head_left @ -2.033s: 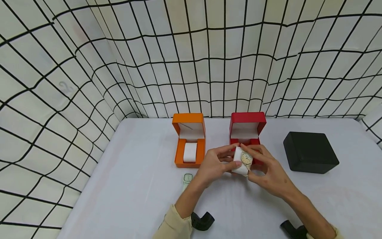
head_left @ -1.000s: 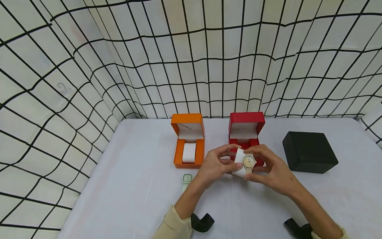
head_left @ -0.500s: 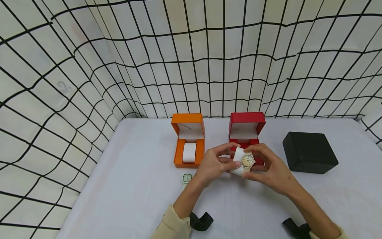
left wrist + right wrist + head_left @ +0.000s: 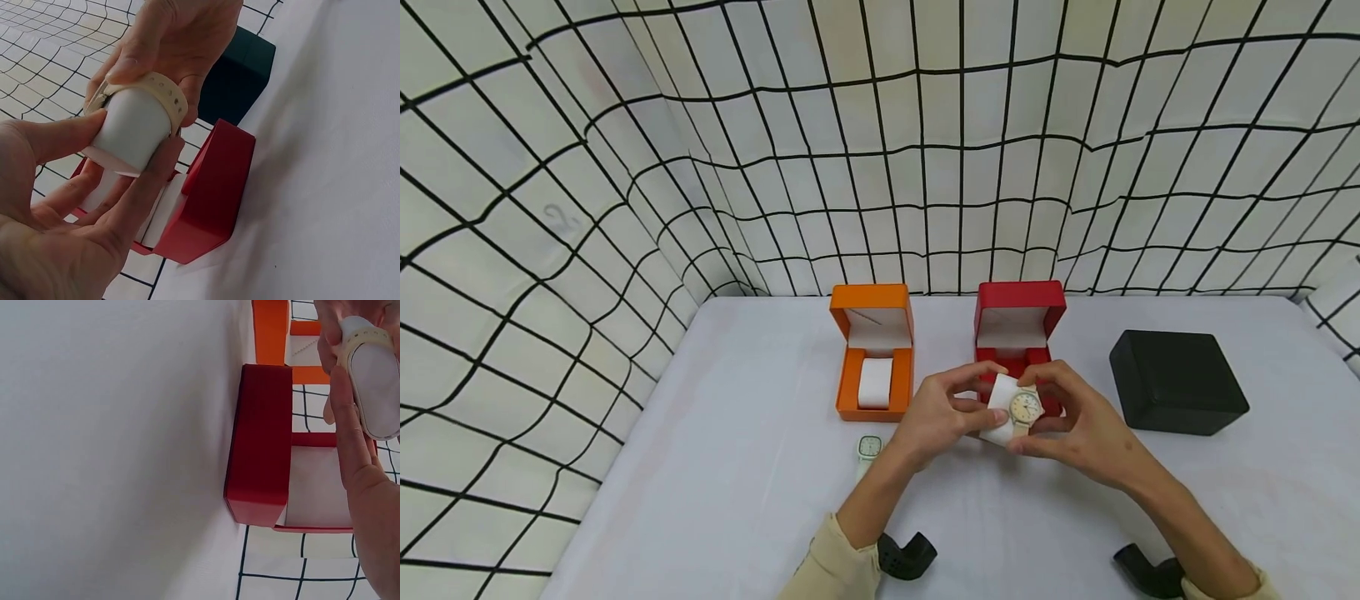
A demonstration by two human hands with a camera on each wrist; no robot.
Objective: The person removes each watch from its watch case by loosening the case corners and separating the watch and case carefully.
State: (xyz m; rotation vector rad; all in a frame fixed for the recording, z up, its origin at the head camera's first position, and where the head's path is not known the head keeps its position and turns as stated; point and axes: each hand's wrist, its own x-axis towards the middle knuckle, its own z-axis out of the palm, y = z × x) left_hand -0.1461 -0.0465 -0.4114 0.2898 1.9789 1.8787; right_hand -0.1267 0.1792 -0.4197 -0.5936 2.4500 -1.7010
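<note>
Head view: a cream watch sits round the right end of a white cushion

The left hand pinches the cushion, its grip closed only to the cushion's width, thumb on one side and fingers on the other. That probably steadies the cushion and leaves its right end free for the strap. The right hand has its grip bent around the watch, thumb and fingers at opposite edges of the strap, seemingly to guide the band evenly without covering the dial.

The watch and cushion are held just on the near side of the red box, whose lid stands raised at the far side, presumably to give access from the near side. To its left, the orange box also has its lid up, with a second cushion inside. A black box stands to the right, apart from the handling. On the worktop, a pale green watch lies near the orange box, partly hidden by the left forearm.
</note>
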